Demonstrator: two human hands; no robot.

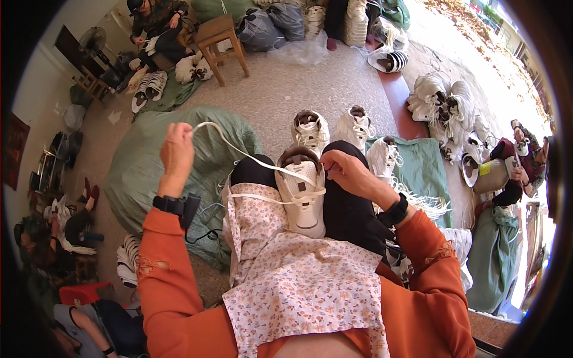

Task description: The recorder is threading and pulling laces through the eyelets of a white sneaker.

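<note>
A white and beige sneaker (303, 194) with a dark brown lining rests between my thighs on the floral apron. My left hand (177, 152) is raised to the left, its fingers closed on a cream shoelace (234, 146). That lace curves down to the sneaker's eyelets; another length lies to the left over the apron. At the sneaker's right edge my right hand (352, 176) is closed, thumb and fingers bent together. What its fingertips hold is hidden. Beyond my knees stand two laced sneakers (310, 130) (356, 126), and a third sneaker (384, 157) is to the right.
A bulging green sack (173, 140) lies left of my legs. Loose white laces (427, 206) hang beside my right arm near green cloth (418, 170). Stacked shoe uppers (444, 98) are farther right. A wooden stool (219, 45) stands ahead. Several people sit around with shoes.
</note>
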